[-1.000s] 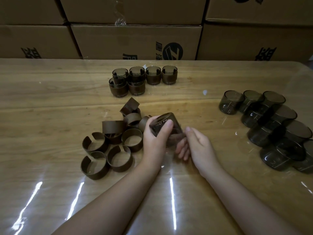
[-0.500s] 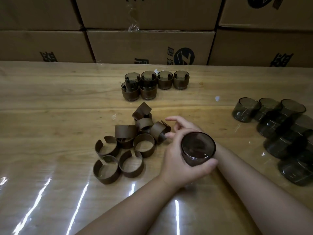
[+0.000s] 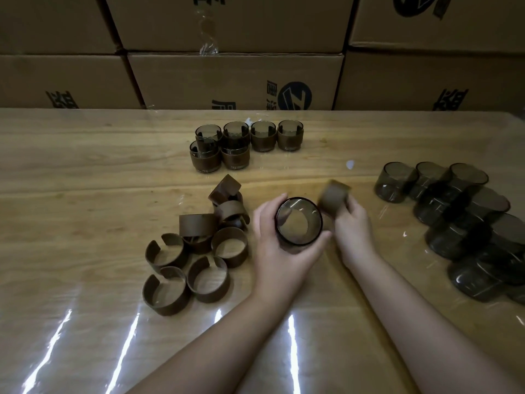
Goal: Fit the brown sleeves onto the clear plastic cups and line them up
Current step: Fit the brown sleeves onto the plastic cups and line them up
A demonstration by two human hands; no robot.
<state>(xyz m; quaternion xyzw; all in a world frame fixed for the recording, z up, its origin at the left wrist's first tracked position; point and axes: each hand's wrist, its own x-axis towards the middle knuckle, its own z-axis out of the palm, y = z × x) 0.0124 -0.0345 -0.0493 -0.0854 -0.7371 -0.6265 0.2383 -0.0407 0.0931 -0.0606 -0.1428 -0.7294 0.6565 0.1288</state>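
The left hand (image 3: 279,245) gripped a bare cup (image 3: 299,221) mouth-up just above the table (image 3: 85,172), the right hand (image 3: 352,223) pinched a blurred sleeve (image 3: 333,198) just beside it — apparently the fitting step, which next called for aligning the sleeve and sliding it on.

Loose sleeves (image 3: 199,251) are lying left of centre on the worktop (image 3: 71,180), sleeved cups (image 3: 244,142) standing toward its far edge, bare cups (image 3: 460,223) crowding its right edge.
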